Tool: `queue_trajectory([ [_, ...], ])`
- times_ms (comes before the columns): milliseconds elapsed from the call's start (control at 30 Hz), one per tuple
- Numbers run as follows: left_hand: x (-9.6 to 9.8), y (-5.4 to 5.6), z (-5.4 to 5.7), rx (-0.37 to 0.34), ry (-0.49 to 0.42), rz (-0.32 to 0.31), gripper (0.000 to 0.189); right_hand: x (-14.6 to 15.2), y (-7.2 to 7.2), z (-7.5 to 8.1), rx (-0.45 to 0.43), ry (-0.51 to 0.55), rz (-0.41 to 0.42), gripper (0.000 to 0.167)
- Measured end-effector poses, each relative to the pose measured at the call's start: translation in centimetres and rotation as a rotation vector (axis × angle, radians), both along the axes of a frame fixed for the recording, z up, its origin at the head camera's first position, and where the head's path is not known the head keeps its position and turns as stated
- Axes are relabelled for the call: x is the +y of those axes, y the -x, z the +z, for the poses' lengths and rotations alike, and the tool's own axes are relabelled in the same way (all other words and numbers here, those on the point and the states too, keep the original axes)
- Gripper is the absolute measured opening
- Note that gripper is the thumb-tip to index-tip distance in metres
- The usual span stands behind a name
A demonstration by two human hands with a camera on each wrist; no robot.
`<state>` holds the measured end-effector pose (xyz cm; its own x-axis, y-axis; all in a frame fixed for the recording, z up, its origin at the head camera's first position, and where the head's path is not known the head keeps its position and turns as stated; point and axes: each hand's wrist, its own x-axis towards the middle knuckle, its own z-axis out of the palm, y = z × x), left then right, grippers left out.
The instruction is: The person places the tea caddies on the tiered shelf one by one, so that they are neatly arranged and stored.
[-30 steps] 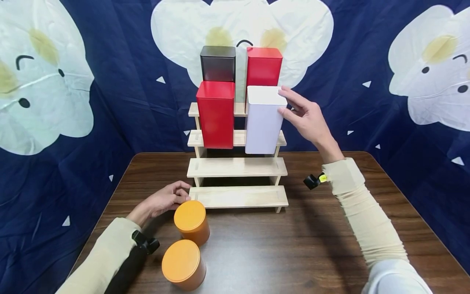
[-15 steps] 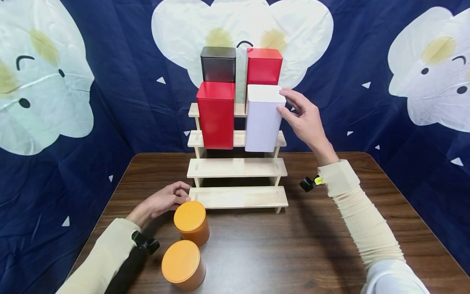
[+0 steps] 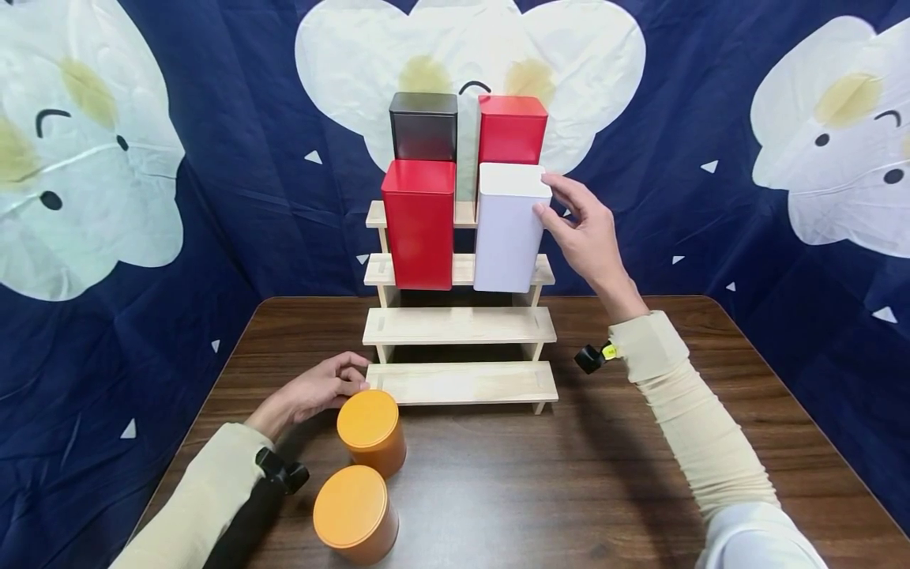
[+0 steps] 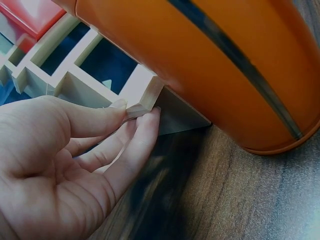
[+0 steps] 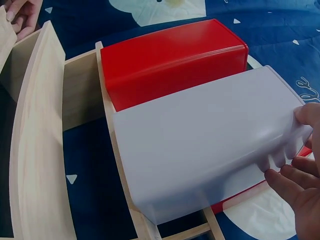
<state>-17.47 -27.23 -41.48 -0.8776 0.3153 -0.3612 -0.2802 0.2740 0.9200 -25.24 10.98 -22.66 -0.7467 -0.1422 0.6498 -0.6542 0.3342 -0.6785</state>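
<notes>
My right hand (image 3: pixel 584 231) holds a tall white tin (image 3: pixel 509 237) near its lidded top, thumb on the front side and fingers round the right side. The tin's base is at the second-highest step of a pale wooden tiered stand (image 3: pixel 460 325), beside a red tin (image 3: pixel 419 225). At the stand's lower left, my left hand (image 3: pixel 321 389) pinches the end of the lowest step between thumb and fingers, as the left wrist view shows up close. Right by that hand stands a round orange canister (image 3: pixel 371 433).
On the top step stand a black tin (image 3: pixel 424 126) and another red tin (image 3: pixel 512 128), partly hidden by the front ones. A second orange canister (image 3: pixel 355 514) is nearer on the dark wooden table (image 3: pixel 540 490). A navy cloth (image 3: pixel 270 205) with white clouds hangs behind.
My right hand and the white tin have shifted slightly left and back on the step, and the tin's base sits a little higher in view. My left hand has stayed put.
</notes>
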Motion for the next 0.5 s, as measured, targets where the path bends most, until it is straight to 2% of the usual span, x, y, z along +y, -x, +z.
queue_trajectory([
  [500,-0.17,0.10,-0.28,-0.006,-0.002,0.003,0.046,-0.43,0.33,-0.49,0.013,0.019,-0.020,0.042],
])
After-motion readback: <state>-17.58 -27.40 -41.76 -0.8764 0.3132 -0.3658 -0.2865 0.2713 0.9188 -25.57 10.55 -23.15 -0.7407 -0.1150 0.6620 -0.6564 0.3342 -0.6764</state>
